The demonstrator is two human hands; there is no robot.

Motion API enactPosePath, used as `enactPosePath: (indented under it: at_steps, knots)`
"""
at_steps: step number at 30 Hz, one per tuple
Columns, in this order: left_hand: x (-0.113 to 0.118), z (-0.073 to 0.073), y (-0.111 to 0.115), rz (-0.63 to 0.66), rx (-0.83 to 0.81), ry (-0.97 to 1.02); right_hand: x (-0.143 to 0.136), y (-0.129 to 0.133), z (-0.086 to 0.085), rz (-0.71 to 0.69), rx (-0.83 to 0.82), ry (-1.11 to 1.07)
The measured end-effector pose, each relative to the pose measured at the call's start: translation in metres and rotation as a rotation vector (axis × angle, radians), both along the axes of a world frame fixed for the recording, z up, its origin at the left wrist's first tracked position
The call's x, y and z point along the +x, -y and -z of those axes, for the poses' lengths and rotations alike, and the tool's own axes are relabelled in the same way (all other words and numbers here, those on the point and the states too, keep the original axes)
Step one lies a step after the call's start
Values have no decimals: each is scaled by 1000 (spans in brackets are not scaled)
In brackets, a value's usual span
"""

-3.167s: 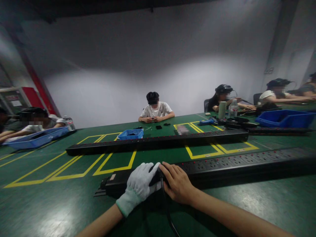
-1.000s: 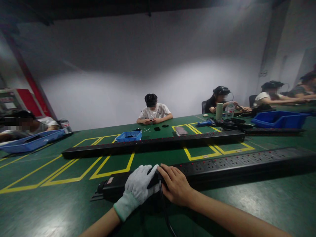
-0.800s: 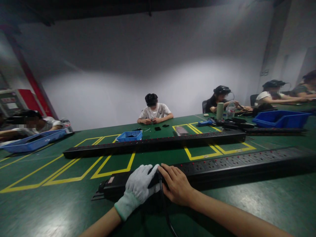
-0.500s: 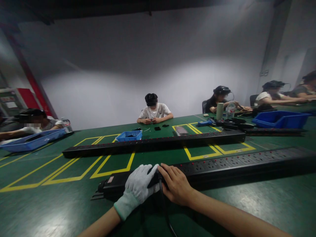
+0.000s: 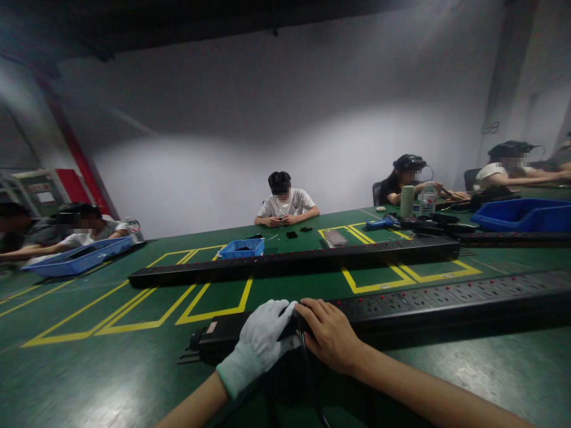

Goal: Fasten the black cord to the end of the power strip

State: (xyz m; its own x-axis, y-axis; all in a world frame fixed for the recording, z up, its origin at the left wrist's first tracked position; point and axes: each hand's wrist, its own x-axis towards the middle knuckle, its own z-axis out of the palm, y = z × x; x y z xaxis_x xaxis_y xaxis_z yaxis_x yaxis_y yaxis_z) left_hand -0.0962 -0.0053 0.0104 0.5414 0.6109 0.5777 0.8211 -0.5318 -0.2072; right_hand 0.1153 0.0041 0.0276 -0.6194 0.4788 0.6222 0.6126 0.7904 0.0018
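A long black power strip [image 5: 428,304] with a row of sockets and small red parts lies across the table in front of me. My left hand [image 5: 262,337], in a white knit glove, is closed over the strip near its left end. Bare, my right hand [image 5: 332,336] is bent with its fingertips against the glove's. Between them is the black plug [image 5: 301,324] of a black cable [image 5: 307,368], which hangs toward me. The fingers cover most of the plug, so I cannot tell if it sits in a socket.
A second black power strip [image 5: 303,263] lies farther off on the green table [image 5: 111,380], across yellow tape outlines. Behind it stands a small blue bin [image 5: 241,248]. Larger blue bins [image 5: 526,215] and a blue tool [image 5: 382,222] are beyond. Several people sit around the table.
The whole view has shifted slightly, so everything sits a little farther right. Both hands keep the same place and hold on the strip and plug.
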Motion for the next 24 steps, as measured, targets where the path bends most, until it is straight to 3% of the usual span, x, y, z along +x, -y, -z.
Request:
enactPosePath:
  at_steps: [4,7,12,17,20,22,24]
  knots:
    - [1,-3,0,42,-18,33,-1,-10,-15,-24,35,105]
    - [2,-9,1,64,-43,45,2,-17,-19,-45,8,31]
    - [4,-16,0,70,-119,45,5,-19,-14,-71,-80,-83]
    - [1,-14,0,69,-98,39,2,-21,-13,-110,-68,-129]
    - [0,-13,2,40,-104,22,1,-31,-45,-110,42,-441]
    - [1,-13,4,7,-137,-1,1,-39,-80,-8,156,-775]
    - [1,-12,5,-23,-176,-18,1,-42,-116,17,202,-957]
